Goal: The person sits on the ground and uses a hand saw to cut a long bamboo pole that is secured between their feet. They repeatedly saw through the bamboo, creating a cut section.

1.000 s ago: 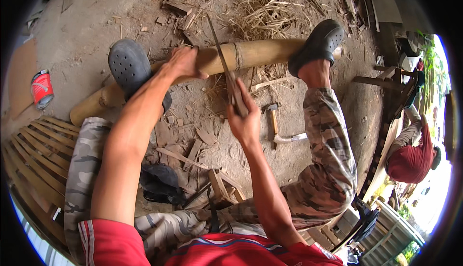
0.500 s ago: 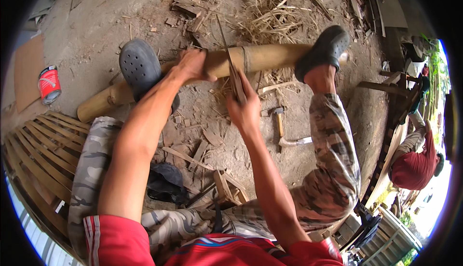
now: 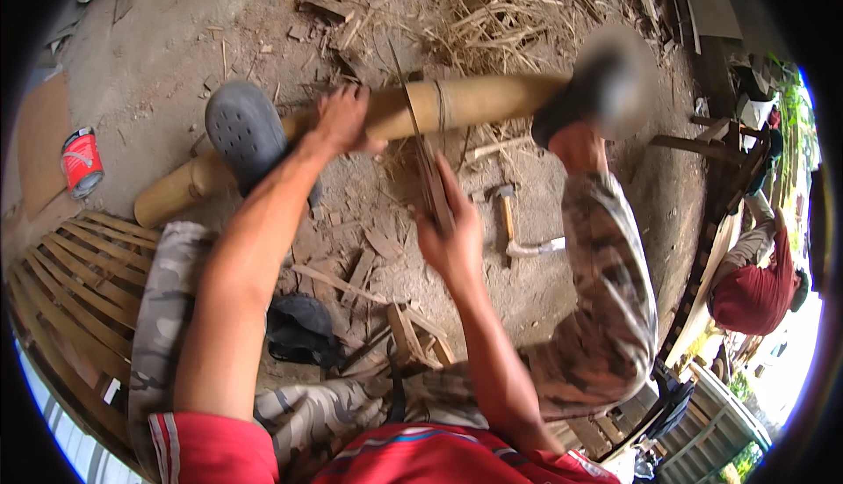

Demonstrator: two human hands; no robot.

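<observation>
A thick bamboo pole (image 3: 500,97) lies across the ground ahead of me, pinned beneath my two dark clogs. My left hand (image 3: 341,120) is closed over the pole, left of its middle, fingers wrapped on the far side. In my right hand (image 3: 453,236) is the wooden handle of a handsaw (image 3: 414,115). Its thin blade crosses the pole at a slant, just left of a ringed joint, and the tip sticks out beyond the far side. How deep the blade sits in the bamboo I cannot tell.
A hammer (image 3: 507,212) and a curved blade tool (image 3: 537,248) lie right of my saw hand. Bamboo shavings (image 3: 492,32) pile up beyond the pole. A red can (image 3: 82,163), a slatted bamboo seat (image 3: 79,282) and a black cap-like item (image 3: 303,330) are leftward. Another person (image 3: 755,295) bends at far right.
My right hand has drawn back toward me with the saw, so less blade reaches past the pole. My left hand stays on the pole; the whole view has shifted slightly.
</observation>
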